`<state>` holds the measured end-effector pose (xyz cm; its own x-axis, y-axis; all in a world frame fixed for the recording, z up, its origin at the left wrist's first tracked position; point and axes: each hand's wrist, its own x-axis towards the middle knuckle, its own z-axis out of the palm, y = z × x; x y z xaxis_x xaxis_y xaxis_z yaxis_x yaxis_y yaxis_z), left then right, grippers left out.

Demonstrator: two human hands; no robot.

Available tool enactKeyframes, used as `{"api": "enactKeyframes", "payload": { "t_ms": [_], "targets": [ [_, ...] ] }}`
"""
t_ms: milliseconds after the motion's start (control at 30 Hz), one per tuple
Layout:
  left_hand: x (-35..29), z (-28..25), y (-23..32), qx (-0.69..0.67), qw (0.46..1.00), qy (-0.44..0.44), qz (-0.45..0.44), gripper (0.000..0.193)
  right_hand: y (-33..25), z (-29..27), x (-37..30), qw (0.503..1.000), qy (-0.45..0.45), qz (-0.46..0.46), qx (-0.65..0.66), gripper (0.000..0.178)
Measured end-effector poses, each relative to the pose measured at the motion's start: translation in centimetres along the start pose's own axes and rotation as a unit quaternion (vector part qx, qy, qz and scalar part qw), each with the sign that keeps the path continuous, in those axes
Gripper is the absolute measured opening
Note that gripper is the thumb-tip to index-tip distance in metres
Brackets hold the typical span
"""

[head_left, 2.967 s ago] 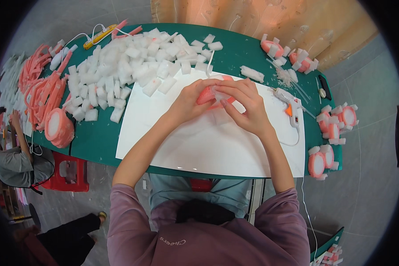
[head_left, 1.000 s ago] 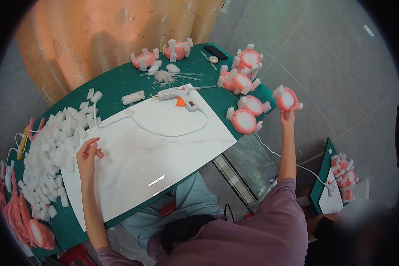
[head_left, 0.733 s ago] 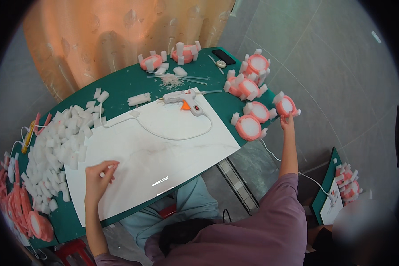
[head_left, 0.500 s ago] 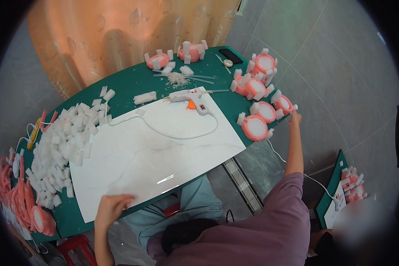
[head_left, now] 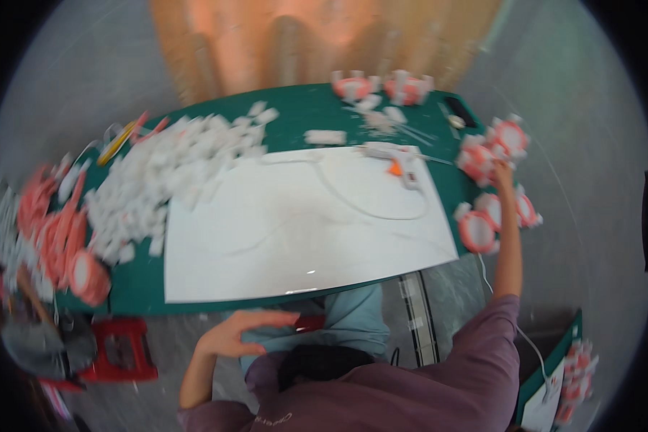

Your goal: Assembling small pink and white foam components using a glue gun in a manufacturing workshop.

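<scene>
My left hand [head_left: 241,333] hovers over my lap by the table's near edge, fingers stretched and thumb apart, holding nothing. My right arm reaches out to the table's right end. There my right hand [head_left: 504,174] is at a cluster of round pink pieces [head_left: 477,160] with white foam blocks stuck round their rims. Its fingers are blurred, and whether they grip one cannot be made out. Nearer to me sits another group of these pink rings [head_left: 477,231], beside my right forearm. A white glue gun [head_left: 408,173] with an orange trigger lies on the white board [head_left: 302,245].
White foam blocks [head_left: 173,165] are heaped on the green table's left side, with pink strips [head_left: 61,234] beyond. Two pink rings [head_left: 355,87] stand at the back, near a dark phone [head_left: 461,111]. A red stool [head_left: 122,349] and another person's arm [head_left: 34,291] are at left.
The view has swung, shifting the table rightward in the picture. My right hand has gone from the table's right corner to the farther cluster of pink rings. My left hand's fingers have straightened.
</scene>
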<state>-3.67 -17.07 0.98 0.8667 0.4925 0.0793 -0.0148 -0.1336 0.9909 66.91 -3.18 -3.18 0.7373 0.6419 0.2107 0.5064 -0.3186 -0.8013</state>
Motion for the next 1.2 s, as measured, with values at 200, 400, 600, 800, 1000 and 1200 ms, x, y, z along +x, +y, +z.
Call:
{"api": "enactKeyframes", "payload": {
  "t_ms": [200,400,600,800,1000,1200],
  "targets": [
    [0.2,0.4,0.4,-0.432,0.840,0.226,0.239,0.079,1.3,0.7,1.6,0.991,-0.076,-0.047,0.101,0.024],
    [-0.1,0.5,1.3,-0.484,0.788,0.276,0.261,0.074,1.0,-0.9,4.8,0.966,-0.101,-0.150,-0.185,0.029],
    [-1.3,-0.4,-0.1,-0.431,0.779,0.343,0.300,0.064,-13.0,1.6,-7.9,0.930,-0.061,-0.363,-0.022,0.018],
    [-7.4,-3.8,-4.0,-0.125,0.749,0.561,0.328,0.024,-21.8,4.8,-23.6,0.812,-0.157,-0.560,-0.054,0.005],
    [-20.3,-10.9,-3.1,0.049,0.584,0.758,0.286,0.034,-20.8,6.7,-31.6,0.746,-0.252,-0.614,-0.046,0.009],
    [-26.1,-19.3,-2.0,0.472,0.363,0.802,-0.042,0.071,-17.6,6.4,-34.3,0.791,-0.291,-0.538,0.007,0.008]
  ]
}}
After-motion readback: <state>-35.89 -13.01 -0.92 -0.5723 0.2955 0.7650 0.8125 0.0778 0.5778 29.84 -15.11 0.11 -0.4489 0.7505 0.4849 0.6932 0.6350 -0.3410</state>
